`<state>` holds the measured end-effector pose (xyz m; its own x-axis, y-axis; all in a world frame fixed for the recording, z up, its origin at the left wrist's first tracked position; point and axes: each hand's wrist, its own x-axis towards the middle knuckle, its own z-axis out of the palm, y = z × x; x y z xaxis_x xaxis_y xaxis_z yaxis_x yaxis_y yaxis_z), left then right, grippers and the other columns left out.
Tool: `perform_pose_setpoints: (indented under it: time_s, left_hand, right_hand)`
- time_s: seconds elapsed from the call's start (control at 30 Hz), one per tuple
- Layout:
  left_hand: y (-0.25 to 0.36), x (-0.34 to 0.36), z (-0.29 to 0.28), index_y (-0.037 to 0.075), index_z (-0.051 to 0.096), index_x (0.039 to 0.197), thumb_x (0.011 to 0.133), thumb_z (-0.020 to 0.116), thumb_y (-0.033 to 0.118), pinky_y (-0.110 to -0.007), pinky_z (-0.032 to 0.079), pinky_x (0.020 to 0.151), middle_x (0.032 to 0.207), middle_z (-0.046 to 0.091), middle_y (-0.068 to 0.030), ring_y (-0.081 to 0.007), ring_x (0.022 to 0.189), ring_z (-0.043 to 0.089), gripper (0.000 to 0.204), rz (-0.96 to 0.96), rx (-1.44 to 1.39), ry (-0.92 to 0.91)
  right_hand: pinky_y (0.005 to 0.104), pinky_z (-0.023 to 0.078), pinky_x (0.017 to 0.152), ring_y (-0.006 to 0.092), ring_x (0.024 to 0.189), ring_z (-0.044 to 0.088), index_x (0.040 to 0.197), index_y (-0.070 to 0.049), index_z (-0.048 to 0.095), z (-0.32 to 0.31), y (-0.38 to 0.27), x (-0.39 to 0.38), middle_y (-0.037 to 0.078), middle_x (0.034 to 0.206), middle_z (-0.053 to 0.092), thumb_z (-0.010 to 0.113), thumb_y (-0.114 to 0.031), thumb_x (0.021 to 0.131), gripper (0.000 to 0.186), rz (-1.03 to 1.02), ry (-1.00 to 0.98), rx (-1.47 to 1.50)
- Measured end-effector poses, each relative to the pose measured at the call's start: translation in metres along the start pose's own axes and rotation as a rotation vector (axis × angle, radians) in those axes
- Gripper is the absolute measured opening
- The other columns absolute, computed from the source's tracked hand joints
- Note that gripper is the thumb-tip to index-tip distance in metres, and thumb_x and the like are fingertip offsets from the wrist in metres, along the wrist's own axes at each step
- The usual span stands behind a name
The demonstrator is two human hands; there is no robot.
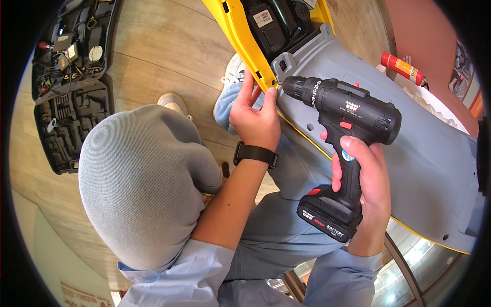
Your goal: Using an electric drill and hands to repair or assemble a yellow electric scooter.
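A black cordless drill (335,102) lies level in my right hand (368,163), whose fingers wrap round its handle. The drill's chuck points left, with its tip at a dark screw hole by the corner of a yellow plastic frame (240,38). My left hand (255,115) grips that frame's lower corner between thumb and fingers, just beside the tip. The frame edges a large grey plastic shell (404,148) that stretches to the right across my lap. Inside the yellow frame sits a black module (266,25) with a white label. Whether a screw is at the tip is hard to make out.
On the wooden floor at left, a black tool case (74,128) stands open, with cables and small parts in its upper half. A red cylinder (403,69) lies beyond the shell. A grey-clad knee (143,189) and shoes (174,102) are near my left arm.
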<state>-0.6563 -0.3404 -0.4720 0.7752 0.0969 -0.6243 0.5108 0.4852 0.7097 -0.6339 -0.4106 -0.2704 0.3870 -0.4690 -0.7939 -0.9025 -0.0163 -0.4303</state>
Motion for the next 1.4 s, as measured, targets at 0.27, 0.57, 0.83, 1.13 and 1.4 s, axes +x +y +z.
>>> perform_pose_setpoints:
  time_s: [0.27, 0.57, 0.83, 1.13, 1.4]
  left_hand:
    - [0.000, -0.001, -0.001, -0.004, 0.048, 0.139, 0.083, 0.065, -0.006, -0.032, 0.050, 0.096, 0.124, 0.064, -0.0167, -0.0243, 0.111, 0.065, 0.058, 0.005, 0.017, 0.019]
    - [0.002, -0.002, -0.001, -0.005, 0.046, 0.139, 0.083, 0.065, -0.006, -0.032, 0.050, 0.097, 0.126, 0.064, -0.0171, -0.0235, 0.111, 0.065, 0.059, -0.025, 0.000, 0.006]
    - [-0.004, 0.000, -0.002, -0.004, 0.046, 0.140, 0.084, 0.063, -0.006, -0.032, 0.049, 0.098, 0.125, 0.064, -0.0168, -0.0231, 0.112, 0.065, 0.058, 0.002, -0.015, -0.020]
    - [-0.004, -0.002, -0.002, -0.004, 0.047, 0.139, 0.084, 0.063, -0.007, -0.031, 0.050, 0.097, 0.125, 0.064, -0.0166, -0.0226, 0.111, 0.065, 0.057, -0.005, -0.010, -0.008]
    - [-0.002, 0.000, -0.004, -0.008, 0.043, 0.141, 0.088, 0.060, -0.006, -0.033, 0.050, 0.096, 0.128, 0.059, -0.0150, -0.0202, 0.110, 0.062, 0.055, 0.023, 0.010, -0.063]
  right_hand:
    - [0.0282, 0.047, 0.045, 0.0134, 0.052, 0.056, 0.116, 0.006, 0.058, -0.002, 0.005, -0.001, 0.011, 0.101, 0.066, 0.061, -0.015, 0.088, 0.035, -0.012, -0.065, -0.003]
    - [0.0280, 0.048, 0.045, 0.0139, 0.053, 0.056, 0.115, 0.006, 0.059, -0.006, 0.003, 0.001, 0.013, 0.100, 0.066, 0.063, -0.017, 0.086, 0.037, 0.051, -0.132, -0.044]
    - [0.0281, 0.047, 0.042, 0.0159, 0.043, 0.054, 0.105, 0.003, 0.061, -0.004, -0.003, 0.008, 0.010, 0.069, 0.061, 0.065, -0.020, 0.083, 0.032, 0.119, -0.146, 0.017]
    - [0.0281, 0.046, 0.042, 0.0154, 0.043, 0.053, 0.101, 0.002, 0.061, -0.007, -0.006, 0.007, 0.010, 0.064, 0.059, 0.065, -0.020, 0.082, 0.029, 0.179, -0.127, 0.009]
    - [0.0280, 0.047, 0.042, 0.0153, 0.043, 0.053, 0.103, 0.002, 0.061, -0.006, -0.001, 0.010, 0.009, 0.065, 0.059, 0.064, -0.019, 0.084, 0.029, 0.100, -0.122, 0.019]
